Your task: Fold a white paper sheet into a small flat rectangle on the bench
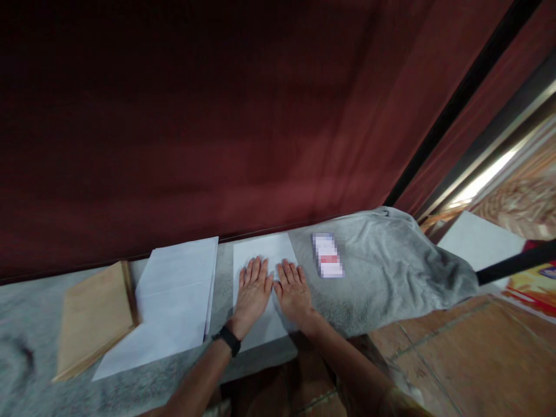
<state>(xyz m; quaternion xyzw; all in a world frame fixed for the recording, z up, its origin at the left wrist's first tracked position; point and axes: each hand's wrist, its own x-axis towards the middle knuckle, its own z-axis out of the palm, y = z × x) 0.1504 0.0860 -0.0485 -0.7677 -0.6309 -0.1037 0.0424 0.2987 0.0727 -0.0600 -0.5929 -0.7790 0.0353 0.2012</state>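
Note:
A white sheet of paper (pixel 264 248) lies flat on the grey cloth in front of me. My left hand (pixel 254 288) rests palm down on its left half, fingers stretched out, with a dark band on the wrist. On the right half my right hand (pixel 293 289) also lies flat, fingers extended. The two thumbs nearly meet near the middle of the sheet. Neither hand grips anything. To the left is a stack of white paper (pixel 178 301), its sheets unevenly aligned. Farther left sits a stack of brown paper or envelopes (pixel 95 318), partly beside the white stack.
Grey fleecy cloth (pixel 369 278) covers the narrow surface and bunches up at its right end. A phone-like object (pixel 328 255), blurred out, lies right of the sheet. Dark red fabric (pixel 217 145) hangs behind. A black pole (pixel 456 110) slants at right above the tiled floor (pixel 478 353).

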